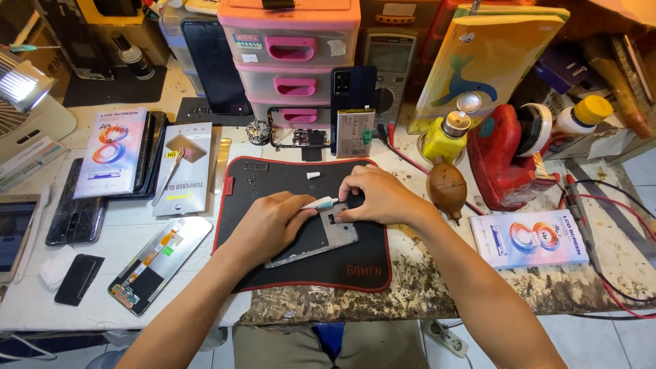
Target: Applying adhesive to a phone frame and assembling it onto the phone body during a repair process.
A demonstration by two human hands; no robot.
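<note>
My forearms come up from the near edge of the bench (478, 287) and meet over the black work mat (355, 263) with its red border, which lies just back from that edge. On the mat, tilted with its long side running from lower left to upper right, sits the phone frame (321, 238), grey and opened, well inside the mat's border on every side. My left hand (270, 222) is curled shut around a small white tool with a teal tip (320, 202), the tip resting at the frame's upper end. My right hand (376, 195) presses down there too, fingers bent and pinching the frame's top corner, just beside the tool. The bare mat in front of the frame, toward me, is the widest free stretch; a white scrap (313, 175) and a few tiny screws (251, 179) lie near its far edge. Left of the mat, a loose display panel (158, 263) lies slanted on the white tabletop, with boxed screens (113, 154) and a cracked phone (75, 212) beyond it. Right of the mat sit a brown rubber blower (447, 188) and a flat screen box (529, 239) near the bench's front edge. Farther back stand a yellow bottle (441, 140), a red tool (502, 167) and pink drawers (290, 55), closing off the rear
</note>
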